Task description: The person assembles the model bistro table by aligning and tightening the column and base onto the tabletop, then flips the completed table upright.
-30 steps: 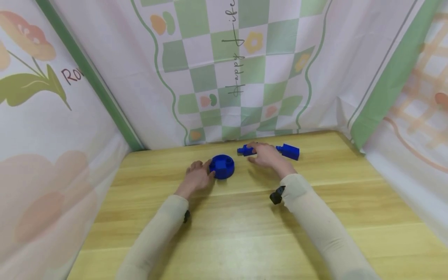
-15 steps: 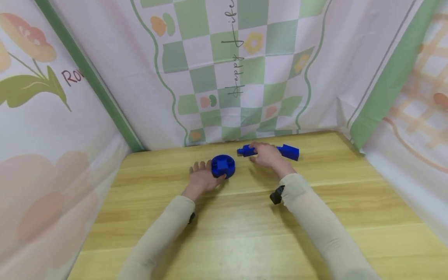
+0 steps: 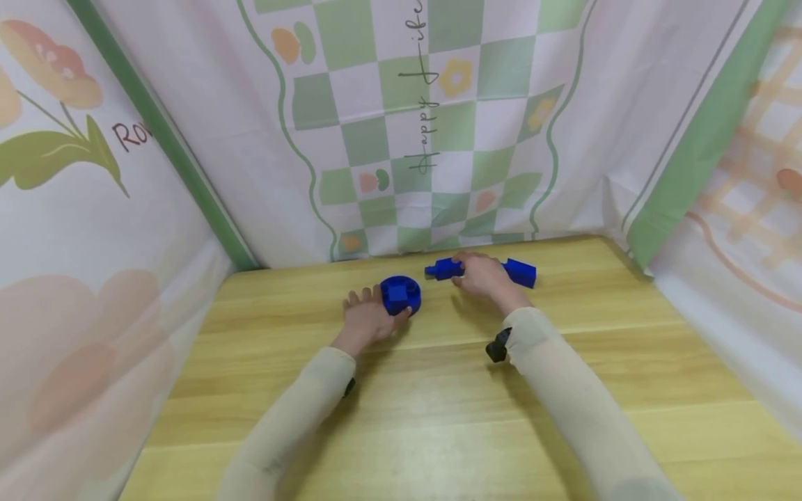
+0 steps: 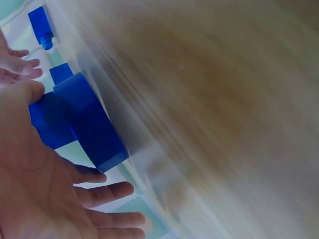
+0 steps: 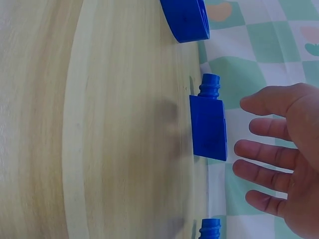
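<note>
In the head view a round blue plastic base (image 3: 398, 296) with a raised square block in its middle sits on the wooden table. My left hand (image 3: 366, 316) lies at its near left side, thumb along the near rim and the other fingers splayed. The left wrist view shows those fingers straight beside the blue base (image 4: 92, 124). My right hand (image 3: 485, 276) hovers over a blue block with a ridged neck (image 3: 447, 269). A gap shows between its fingers and this blue block (image 5: 209, 128) in the right wrist view.
A second blue block with a neck (image 3: 521, 273) lies just right of my right hand, its left end hidden. Behind the table (image 3: 426, 417) hangs a checked curtain (image 3: 432, 139); more patterned cloth (image 3: 94, 278) closes off the left and right sides.
My left hand has moved slightly right, its thumb now further along the base's near rim. The base has shifted a little right. My right hand has moved slightly right, uncovering more of the block.
</note>
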`<state>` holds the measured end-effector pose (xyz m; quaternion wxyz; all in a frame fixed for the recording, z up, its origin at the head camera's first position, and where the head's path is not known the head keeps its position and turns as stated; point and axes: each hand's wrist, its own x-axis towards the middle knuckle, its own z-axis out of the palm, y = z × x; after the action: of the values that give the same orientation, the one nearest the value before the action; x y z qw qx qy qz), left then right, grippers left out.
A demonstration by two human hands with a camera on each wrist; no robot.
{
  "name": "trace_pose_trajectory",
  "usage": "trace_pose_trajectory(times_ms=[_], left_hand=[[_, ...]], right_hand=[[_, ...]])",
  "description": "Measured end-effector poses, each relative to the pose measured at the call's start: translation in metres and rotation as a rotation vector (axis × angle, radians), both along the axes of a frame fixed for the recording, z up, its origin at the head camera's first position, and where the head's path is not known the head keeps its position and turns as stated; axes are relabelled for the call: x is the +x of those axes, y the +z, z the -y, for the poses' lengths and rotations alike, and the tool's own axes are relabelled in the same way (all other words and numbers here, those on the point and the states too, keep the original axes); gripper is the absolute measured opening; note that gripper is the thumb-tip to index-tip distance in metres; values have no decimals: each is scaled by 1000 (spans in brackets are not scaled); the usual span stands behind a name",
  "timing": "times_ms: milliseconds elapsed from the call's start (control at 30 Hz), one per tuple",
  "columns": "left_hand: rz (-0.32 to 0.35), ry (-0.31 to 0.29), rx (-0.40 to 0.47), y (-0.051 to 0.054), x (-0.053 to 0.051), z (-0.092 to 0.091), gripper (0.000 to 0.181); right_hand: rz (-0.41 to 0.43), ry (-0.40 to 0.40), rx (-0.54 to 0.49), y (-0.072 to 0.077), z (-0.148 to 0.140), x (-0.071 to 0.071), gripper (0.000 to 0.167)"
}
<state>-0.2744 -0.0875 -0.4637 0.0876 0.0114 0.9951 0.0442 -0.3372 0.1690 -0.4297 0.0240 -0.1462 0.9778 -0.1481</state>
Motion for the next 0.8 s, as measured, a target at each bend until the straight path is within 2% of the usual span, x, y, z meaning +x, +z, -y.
trace_pose_trajectory(times_ms=[267,400,500,633,800], left_hand=[[23,5,71,3,1,3,109],[45,-5,132,3,0,6,102],[39,-10,174,3,-2,9,104],[23,-17,178,3,-3,12,107],[59,-23,194,2,-2,14,96]], right_hand=[[8,10,-1,0,-3,-3,52],[15,14,11,0,-4,-5,52],[15,11,15,1,-5,-8,51],[18,13,4,1,-5,-11,51],[14,24,-1,-1,-5,-14,51]])
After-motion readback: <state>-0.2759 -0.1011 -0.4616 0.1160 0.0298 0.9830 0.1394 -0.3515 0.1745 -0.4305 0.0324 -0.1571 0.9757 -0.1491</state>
